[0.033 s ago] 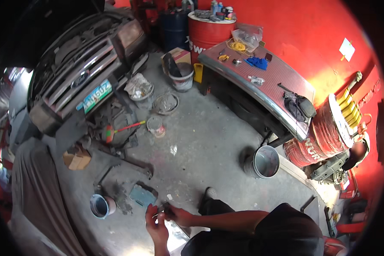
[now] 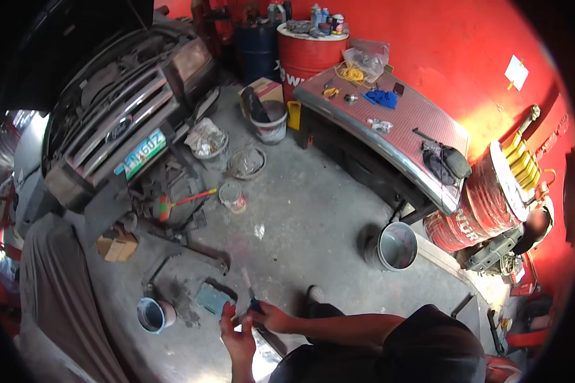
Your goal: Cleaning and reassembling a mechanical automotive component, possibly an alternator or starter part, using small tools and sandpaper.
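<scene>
My right hand is closed round the dark handle of a slim tool. Its narrow, blurred blade points away from me, over the floor. Close beside it, my left hand is raised with thumb and forefinger apart; its other fingers are partly hidden. A flat blue-grey box-like piece lies on the floor just beyond the left fingertips. Further left stands a small bucket with dark contents. Beneath my hands, a bright, shiny panel reflects the light.
A vehicle front with its hood raised stands at far left, near a draped cover. Several buckets and a broom-like tool sit by it. A metal-edged bench, red drums and a grey bucket stand to the right.
My right hand has turned the tool, so its blade now shows pointing away from me. My left hand stays nearly in place, its thumb and forefinger further apart.
</scene>
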Motion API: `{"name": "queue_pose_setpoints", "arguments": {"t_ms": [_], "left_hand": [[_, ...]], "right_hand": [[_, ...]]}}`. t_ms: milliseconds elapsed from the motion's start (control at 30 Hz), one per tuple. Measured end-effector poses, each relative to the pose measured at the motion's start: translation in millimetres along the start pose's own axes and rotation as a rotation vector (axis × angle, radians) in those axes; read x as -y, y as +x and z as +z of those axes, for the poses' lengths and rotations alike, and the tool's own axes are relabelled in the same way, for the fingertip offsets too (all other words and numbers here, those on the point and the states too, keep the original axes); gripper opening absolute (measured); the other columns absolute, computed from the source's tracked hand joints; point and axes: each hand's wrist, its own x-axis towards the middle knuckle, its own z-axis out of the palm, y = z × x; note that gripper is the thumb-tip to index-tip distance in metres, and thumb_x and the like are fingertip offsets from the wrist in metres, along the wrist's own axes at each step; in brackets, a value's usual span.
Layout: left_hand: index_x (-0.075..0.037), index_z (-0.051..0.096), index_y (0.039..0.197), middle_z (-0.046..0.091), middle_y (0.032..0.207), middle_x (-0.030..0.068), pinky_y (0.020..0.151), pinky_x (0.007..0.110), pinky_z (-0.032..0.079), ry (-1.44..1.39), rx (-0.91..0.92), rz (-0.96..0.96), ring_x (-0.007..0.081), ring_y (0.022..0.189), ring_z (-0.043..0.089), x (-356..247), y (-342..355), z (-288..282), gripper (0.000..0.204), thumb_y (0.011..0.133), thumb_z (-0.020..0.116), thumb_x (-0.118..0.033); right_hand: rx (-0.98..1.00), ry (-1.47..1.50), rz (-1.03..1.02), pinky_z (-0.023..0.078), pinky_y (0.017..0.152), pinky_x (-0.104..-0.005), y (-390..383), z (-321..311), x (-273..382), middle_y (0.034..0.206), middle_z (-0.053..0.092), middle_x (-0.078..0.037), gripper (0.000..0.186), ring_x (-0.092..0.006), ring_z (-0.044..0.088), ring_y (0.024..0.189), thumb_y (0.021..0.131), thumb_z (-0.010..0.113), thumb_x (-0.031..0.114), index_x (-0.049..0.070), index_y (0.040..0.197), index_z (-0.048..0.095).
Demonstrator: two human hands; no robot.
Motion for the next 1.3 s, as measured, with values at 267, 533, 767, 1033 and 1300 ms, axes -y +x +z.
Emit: {"name": "queue_pose_setpoints", "arguments": {"t_ms": [267, 533, 767, 1033, 1300], "left_hand": [[-0.006, 0.055, 0.142, 0.073, 0.108, 0.0201, 0.077, 0.041, 0.056, -0.117, 0.323, 0.000, 0.0364, 0.092, 0.073, -128.1, 134.0, 125.4, 0.049, 0.098, 0.074, -0.016], [-0.005, 0.062, 0.107, 0.053, 0.070, -0.0029, 0.047, 0.024, 0.035, -0.349, 0.138, -0.106, 0.0052, 0.054, 0.046, -95.3, 306.0, 190.6, 0.016, 0.104, 0.065, -0.021], [-0.003, 0.064, 0.089, 0.052, 0.065, 0.0002, 0.053, 0.032, 0.035, -0.308, 0.062, -0.296, 0.0106, 0.056, 0.046, -33.3, 506.2, 251.4, 0.026, 0.104, 0.065, -0.025], [-0.003, 0.067, 0.092, 0.052, 0.064, 0.0012, 0.055, 0.033, 0.037, -0.045, 0.330, 0.080, 0.0122, 0.057, 0.049, -185.5, 720.9, 393.8, 0.032, 0.107, 0.062, -0.030], [-0.002, 0.072, 0.109, 0.070, 0.078, 0.0112, 0.064, 0.038, 0.052, 0.246, 0.399, 0.199, 0.0217, 0.068, 0.067, -295.3, 821.7, 608.5, 0.023, 0.101, 0.071, -0.024]], "right_hand": [[-0.001, 0.307, -0.026, 0.047, 0.109, -0.0346, 40.3, -175.9, 206.8, 0.146, 0.061, -0.006, 0.064, -0.0179, 0.054, 0.136, 0.110, 0.053, 0.052, 0.011, 0.158, 0.048], [-0.255, 0.183, 0.024, 0.054, 0.097, -0.0444, 155.8, -337.7, 272.9, 0.148, 0.054, -0.013, 0.083, -0.0275, 0.058, 0.129, 0.100, 0.061, 0.064, 0.012, 0.161, 0.038], [-0.991, 0.754, 0.147, 0.050, 0.103, -0.0582, 240.5, -652.1, 233.9, 0.151, 0.053, -0.024, 0.085, -0.0449, 0.057, 0.132, 0.095, 0.065, 0.064, 0.009, 0.154, 0.037], [-1.319, 0.753, 0.114, 0.052, 0.097, -0.0578, 311.8, -891.9, 284.6, 0.141, 0.058, -0.020, 0.091, -0.0408, 0.060, 0.121, 0.093, 0.065, 0.067, 0.010, 0.158, 0.038], [-1.321, 0.794, 0.176, 0.054, 0.093, -0.0573, 496.9, -1176.8, 306.7, 0.140, 0.059, -0.023, 0.084, -0.0408, 0.061, 0.117, 0.091, 0.073, 0.058, 0.002, 0.149, 0.048]]}}
